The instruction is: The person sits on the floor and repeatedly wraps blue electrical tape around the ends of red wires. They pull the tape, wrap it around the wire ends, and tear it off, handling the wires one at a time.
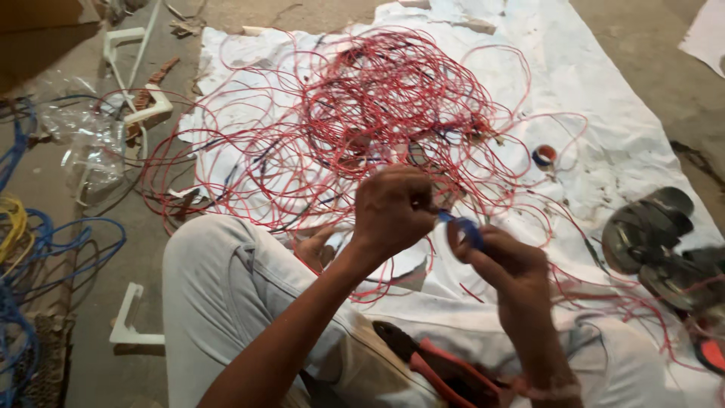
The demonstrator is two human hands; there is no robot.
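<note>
I sit on the floor with my knees drawn up. My left hand (393, 208) is closed, pinching a thin red wire and the free end of a strip of blue tape. My right hand (502, 261) grips a small roll of blue tape (468, 229), held close to the left hand. A large tangle of red wire (377, 113) lies spread over a white sheet (604, 128) just beyond my hands. Pliers with red handles (434, 363) rest on my lap below my hands.
Another small tape roll (544, 156) lies on the sheet to the right. Dark sandals (653, 230) sit at the right edge. Blue and yellow cables (30, 257) lie coiled at the left, beside white plastic brackets (132, 329) and crumpled clear plastic (87, 140) on the concrete floor.
</note>
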